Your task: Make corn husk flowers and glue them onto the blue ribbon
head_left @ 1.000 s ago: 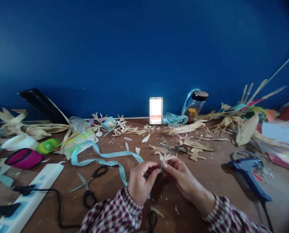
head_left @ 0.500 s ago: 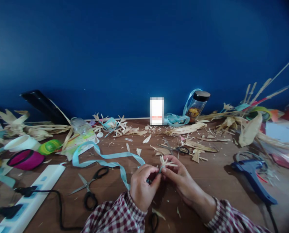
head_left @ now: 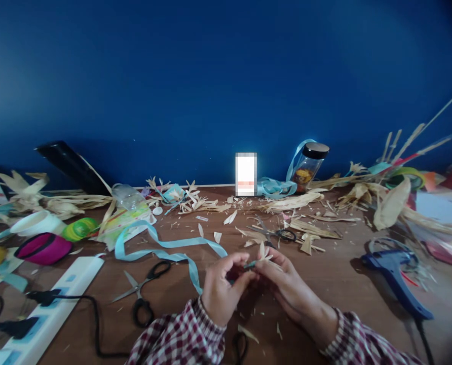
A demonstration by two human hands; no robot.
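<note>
My left hand (head_left: 220, 289) and my right hand (head_left: 283, 284) meet low in the middle of the wooden table (head_left: 336, 284). Together they pinch a small dried-husk flower (head_left: 264, 252) with pale pointed petals and a thin blue-green stem. My left fingers close on the stem end, where the light blue ribbon (head_left: 161, 248) also runs in. My right fingers grip just under the petals. Both sleeves are red and white check.
Black-handled scissors (head_left: 140, 291) lie left of my hands, a second pair (head_left: 275, 234) just beyond them. A blue glue gun (head_left: 395, 279) lies to the right. A white power strip (head_left: 47, 314) with black plugs is at the left, with husk scraps and a jar (head_left: 307, 165) behind.
The husk flower has tipped from upright towards the right, its stem now lying almost level between my fingers. Both hands stayed in nearly the same spot.
</note>
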